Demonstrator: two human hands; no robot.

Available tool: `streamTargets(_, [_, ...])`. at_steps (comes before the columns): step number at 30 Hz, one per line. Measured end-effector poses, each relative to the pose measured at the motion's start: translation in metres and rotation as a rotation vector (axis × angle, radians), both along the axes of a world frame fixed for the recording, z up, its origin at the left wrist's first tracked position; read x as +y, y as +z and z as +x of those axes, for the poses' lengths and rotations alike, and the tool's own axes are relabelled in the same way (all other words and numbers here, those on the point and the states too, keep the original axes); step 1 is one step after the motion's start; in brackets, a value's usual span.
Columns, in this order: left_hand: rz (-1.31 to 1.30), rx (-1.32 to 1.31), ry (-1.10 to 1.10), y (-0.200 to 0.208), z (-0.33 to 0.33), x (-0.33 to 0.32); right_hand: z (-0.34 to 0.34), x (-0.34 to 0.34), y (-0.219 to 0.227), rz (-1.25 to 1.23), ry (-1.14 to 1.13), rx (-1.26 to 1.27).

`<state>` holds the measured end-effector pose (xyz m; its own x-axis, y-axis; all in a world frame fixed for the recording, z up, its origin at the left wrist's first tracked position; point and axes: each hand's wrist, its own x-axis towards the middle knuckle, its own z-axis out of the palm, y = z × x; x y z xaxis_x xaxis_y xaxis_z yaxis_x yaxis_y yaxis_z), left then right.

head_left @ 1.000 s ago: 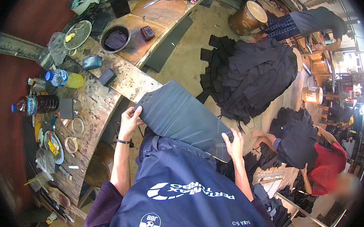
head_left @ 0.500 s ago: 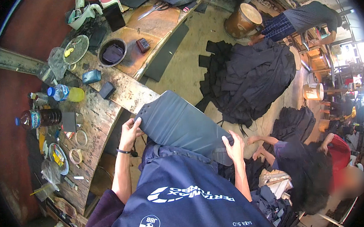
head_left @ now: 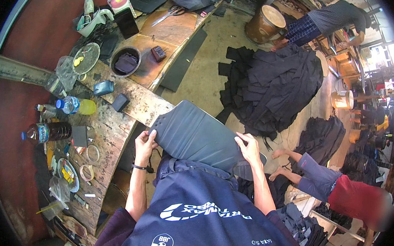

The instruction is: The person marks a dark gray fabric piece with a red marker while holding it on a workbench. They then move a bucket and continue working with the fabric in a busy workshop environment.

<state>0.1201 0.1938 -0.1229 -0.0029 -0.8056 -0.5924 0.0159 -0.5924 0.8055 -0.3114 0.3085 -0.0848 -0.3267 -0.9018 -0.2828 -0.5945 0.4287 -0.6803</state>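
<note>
A smooth black panel (head_left: 196, 139), perhaps leather or a synthetic like it, stretches across my lap with small holes near its left end. My left hand (head_left: 145, 147) pinches that end at the corner, thumb on top. At the opposite end my right hand (head_left: 248, 149) grips the upper edge, its thumb and fingers closed on the panel; some fingertips are hidden. Shallow wrinkles run over the panel's surface. Its far left corner overlaps the edge of the wooden workbench (head_left: 148, 107).
Left on the bench are bottles (head_left: 47, 132), a black-stained bowl (head_left: 125, 61), dark blocks (head_left: 120, 102), tape rolls (head_left: 86, 172) and scissors (head_left: 169, 14). Heaped black pieces (head_left: 277, 87) cover the floor ahead. One person (head_left: 357, 198) sits at right; another (head_left: 331, 22) bends over beyond a drum (head_left: 265, 24).
My right hand has moved slightly up and inward along the panel's edge. The dark material over the seated person at right is gone, showing a red shirt and shorts.
</note>
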Motion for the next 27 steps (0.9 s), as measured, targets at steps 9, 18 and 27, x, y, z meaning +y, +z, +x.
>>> streamTargets(9, [0.0,0.037,0.025,-0.005,0.002,0.0,-0.005,-0.006,0.001,0.058,0.05,-0.022])
streamTargets(18, [0.005,-0.077,0.036,-0.004,-0.007,0.002,0.007,0.005,-0.007,-0.152,0.022,0.083])
streamTargets(27, [0.045,-0.138,0.019,-0.024,-0.005,0.003,0.027,0.012,-0.027,-0.242,-0.052,0.353])
